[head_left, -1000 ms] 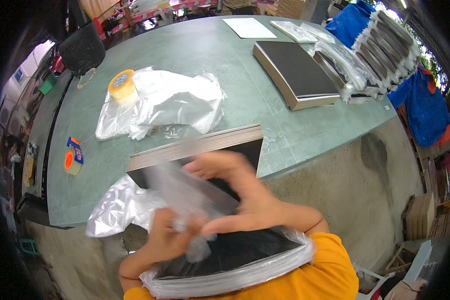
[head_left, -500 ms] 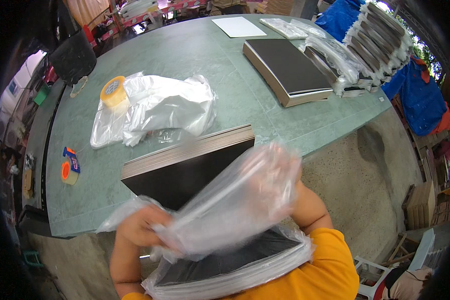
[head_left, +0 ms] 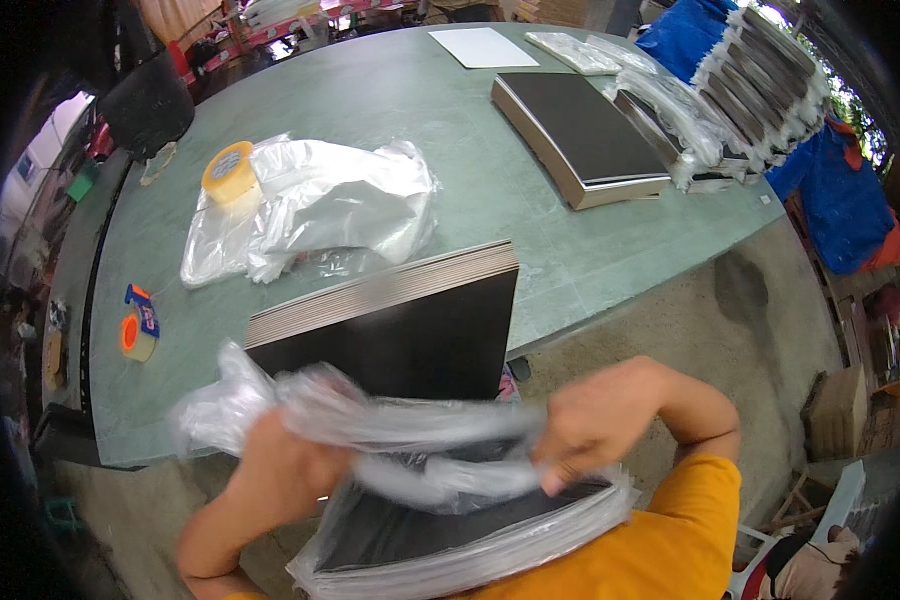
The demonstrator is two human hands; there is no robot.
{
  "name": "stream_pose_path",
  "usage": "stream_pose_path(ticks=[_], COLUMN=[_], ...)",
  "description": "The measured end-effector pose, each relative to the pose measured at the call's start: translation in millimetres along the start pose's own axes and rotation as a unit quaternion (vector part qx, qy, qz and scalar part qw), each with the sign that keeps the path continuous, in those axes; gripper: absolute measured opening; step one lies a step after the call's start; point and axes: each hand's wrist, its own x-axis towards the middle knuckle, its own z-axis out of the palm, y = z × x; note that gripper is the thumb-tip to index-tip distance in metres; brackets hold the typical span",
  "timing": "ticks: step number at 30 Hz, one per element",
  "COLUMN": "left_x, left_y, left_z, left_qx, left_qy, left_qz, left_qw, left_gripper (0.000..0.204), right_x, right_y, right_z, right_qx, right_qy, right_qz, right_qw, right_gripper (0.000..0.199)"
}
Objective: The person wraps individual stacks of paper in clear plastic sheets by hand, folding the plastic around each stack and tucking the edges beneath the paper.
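A clear plastic bag (head_left: 435, 425) is bunched and stretched between my two hands, blurred by motion. My left hand (head_left: 298, 450) is closed on its gathered left part, with loose plastic sticking out beyond the fingers. My right hand (head_left: 592, 425) pinches the bag's other end, thumb pointing down. Beneath the bag, a stack of black boards in clear plastic (head_left: 410, 530) rests against my body. Just ahead, a bare stack of black-faced boards (head_left: 410, 345) stands tilted at the table's near edge, its pale layered edges facing up.
On the green table (head_left: 490, 170) lies a pile of clear bags (head_left: 340, 200) with a tape roll (head_left: 230, 175) on it. A tape dispenser (head_left: 140, 325) sits at left. Another black-topped stack (head_left: 580, 130), wrapped stacks (head_left: 760, 85) and a white sheet (head_left: 482, 48) lie farther off.
My right hand has moved down and right, coming out from inside the plastic bag. The raised bag has dropped into a bunched band, and my left hand has shifted slightly.
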Motion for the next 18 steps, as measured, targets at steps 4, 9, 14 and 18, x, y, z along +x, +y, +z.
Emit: stream_pose_path(ticks=[4, 9, 14, 18], left_x=[18.7, -9.2, -23.6, -29.6], left_y=[32.2, -0.8, 4.8, -23.6], left_z=[-11.2, 40.5, 28.6, -14.0], left_qx=[-0.277, -0.011, -0.344, -0.323], left_qy=[-0.155, -0.281, -0.224, 0.142], left_qz=[0.15, -0.153, -0.126, -0.519], left_qw=[0.936, 0.947, 0.903, 0.778], left_gripper=[0.007, 0.013, 0.018, 0.007], right_x=[18.5, 34.5, 5.7, 20.0], right_y=[57.4, 40.6, 22.8, 53.1], right_z=[26.3, 32.4, -6.9, 10.4], right_qx=[-0.462, -0.384, -0.152, -0.197], right_qy=[0.376, 0.067, 0.693, 0.725], right_qz=[0.124, 0.258, 0.064, 0.112], right_qw=[0.794, 0.884, 0.702, 0.65], right_gripper=[0.016, 0.029, 0.012, 0.03])
